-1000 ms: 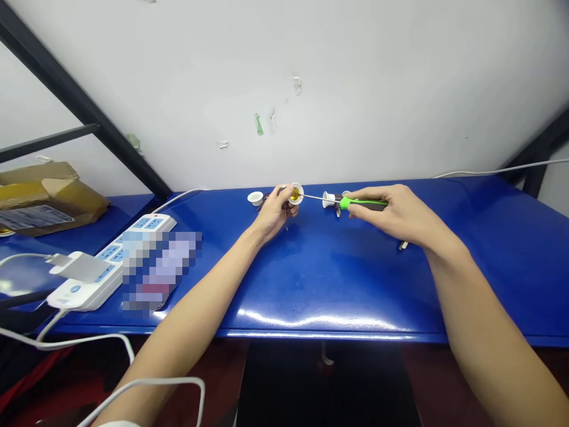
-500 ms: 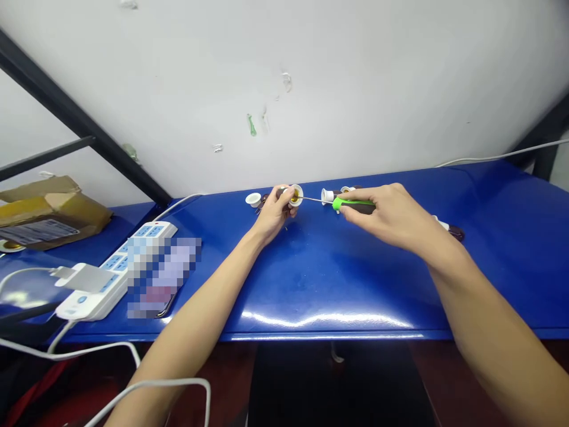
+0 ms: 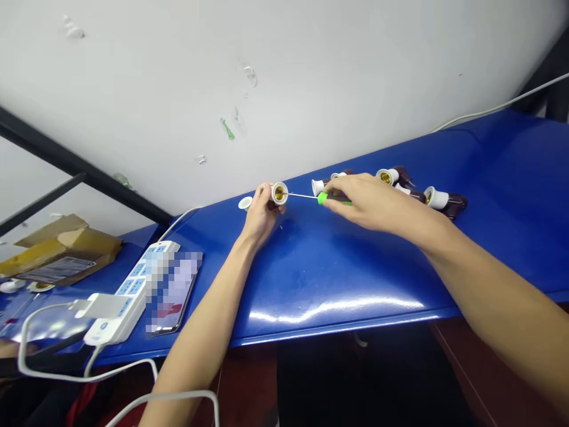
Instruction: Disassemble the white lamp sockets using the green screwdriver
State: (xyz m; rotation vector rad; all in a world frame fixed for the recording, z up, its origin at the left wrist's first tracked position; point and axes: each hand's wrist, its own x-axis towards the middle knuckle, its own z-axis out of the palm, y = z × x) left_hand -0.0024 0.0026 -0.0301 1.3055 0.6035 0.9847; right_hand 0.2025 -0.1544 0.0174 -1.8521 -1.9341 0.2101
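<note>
My left hand (image 3: 258,213) is closed around a lamp socket (image 3: 280,193) with a white rim, a brass-coloured inside and a dark brown body. Its mouth faces towards me and to the right. In my right hand (image 3: 362,201) is a screwdriver (image 3: 323,198) with a green and black handle. The thin shaft runs left, its tip at or inside the socket's mouth; exact contact cannot be made out. A white ring-shaped piece (image 3: 245,203) lies just left of my left hand, partly hidden by it.
Several more lamp sockets (image 3: 438,198) lie behind and right of my right hand on the blue table (image 3: 320,267). To the left are a white power strip (image 3: 133,290) with a plugged-in charger, a phone (image 3: 175,296) and an opened cardboard box (image 3: 66,255). White cables hang in front.
The view has turned and shifted, so more sockets show at right. Both hands keep their hold, the screwdriver still pointing into the socket.
</note>
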